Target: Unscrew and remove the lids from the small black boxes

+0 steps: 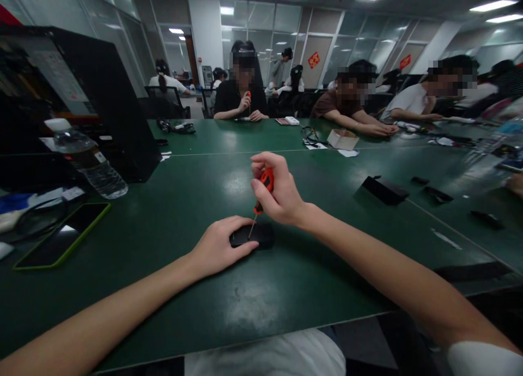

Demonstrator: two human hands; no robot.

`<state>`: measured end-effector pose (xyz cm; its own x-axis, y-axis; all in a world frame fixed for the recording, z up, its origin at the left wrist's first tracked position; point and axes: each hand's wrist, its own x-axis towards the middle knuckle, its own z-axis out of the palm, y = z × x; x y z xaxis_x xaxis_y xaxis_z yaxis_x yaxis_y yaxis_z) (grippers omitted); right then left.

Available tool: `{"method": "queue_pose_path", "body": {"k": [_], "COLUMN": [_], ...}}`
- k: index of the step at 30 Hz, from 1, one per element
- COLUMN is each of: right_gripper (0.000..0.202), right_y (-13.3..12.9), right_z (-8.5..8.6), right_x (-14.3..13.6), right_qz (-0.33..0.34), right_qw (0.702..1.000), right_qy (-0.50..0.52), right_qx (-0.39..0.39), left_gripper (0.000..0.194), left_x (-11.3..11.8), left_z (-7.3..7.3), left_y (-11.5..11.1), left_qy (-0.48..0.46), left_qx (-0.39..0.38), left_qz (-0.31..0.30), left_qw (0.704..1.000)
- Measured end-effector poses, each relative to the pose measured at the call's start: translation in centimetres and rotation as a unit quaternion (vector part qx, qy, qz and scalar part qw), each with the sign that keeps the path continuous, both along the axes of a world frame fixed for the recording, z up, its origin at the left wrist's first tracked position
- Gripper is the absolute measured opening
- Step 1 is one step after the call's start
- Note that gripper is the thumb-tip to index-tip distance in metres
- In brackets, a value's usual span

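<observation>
A black, rounded object (265, 236), shaped like a computer mouse, lies on the green table in front of me. My left hand (224, 244) grips its left end, thumb on the near side and fingers on the far side. Above it, my right hand (278, 189) is wrapped round the red and black handle of a screwdriver (267, 180). The screwdriver leans slightly, its thin metal shaft running down to the top of the black object between my left thumb and fingers. Whether the tip sits in a screw is too small to tell.
To the left are a phone with a green edge (61, 237), a water bottle (87, 161) and a black computer case (118, 103). Black pieces (384, 190) lie at the right. An open cardboard box (343, 139) stands farther back. Across the table sits a person (241, 87) holding a screwdriver.
</observation>
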<state>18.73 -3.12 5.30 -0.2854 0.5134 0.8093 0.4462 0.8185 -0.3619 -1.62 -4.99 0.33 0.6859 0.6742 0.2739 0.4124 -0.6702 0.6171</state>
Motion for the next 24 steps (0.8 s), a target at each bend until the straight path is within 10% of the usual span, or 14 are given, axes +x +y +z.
{"method": "queue_pose_path", "body": {"k": [6, 12, 24], "right_gripper": [0.027, 0.015, 0.041], "right_y": [0.1, 0.1, 0.3], "right_z": [4.8, 9.3, -1.0], "right_x": [-0.8, -0.7, 2.7], "right_qz": [0.106, 0.016, -0.128], "right_qw": [0.982, 0.931, 0.990], "right_qy": [-0.135, -0.301, 0.007], "right_qx": [-0.076, -0.208, -0.063], "left_gripper": [0.035, 0.032, 0.030], "left_x": [0.0, 1.3, 0.6], "left_z": [-0.7, -1.4, -1.2], "left_y": [3.8, 7.0, 7.6], "left_qy": [-0.029, -0.026, -0.040], "left_qx": [0.009, 0.101, 0.024], "left_qz": [0.026, 0.073, 0.053], "left_qw": [0.999, 0.992, 0.997]}}
